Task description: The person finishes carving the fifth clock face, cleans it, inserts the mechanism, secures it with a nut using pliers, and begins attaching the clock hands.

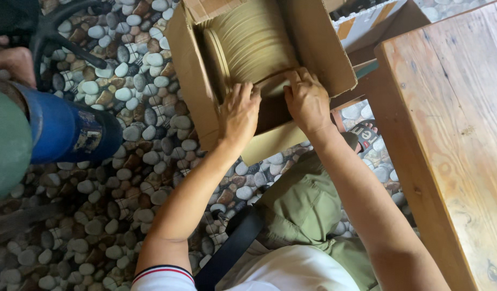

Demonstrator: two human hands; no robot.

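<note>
Rounded pebbles (135,161) in grey, white and brown are covering the floor across the whole left and centre of the head view. An open cardboard box (192,81) is sitting on this floor at top centre, its flaps folded outward. Inside it, a row of thin tan discs (254,43) is standing on edge, packed face to face.

The left hand (239,114) is reaching into the box, palm down, with its fingers curling over the rim of the nearest disc at the near end of the row. The right hand (307,99) is working just beside it, its fingers bending over the same near end of the row, thumb pointing toward the left hand. Both hands are gripping the nearest disc rims rather than lying flat; how many discs each is pinching cannot be told.

A wooden table (453,134) with an orange-toned top is occupying the right edge of the view. A blue cylinder (65,132) joined to a green rounded body (6,145) is protruding from the left edge. Black curved metal legs (62,29) are standing at top left. Olive-green trousers (302,205) are showing below the forearms, and a sandal (367,134) is lying on the pebbles near the table.
</note>
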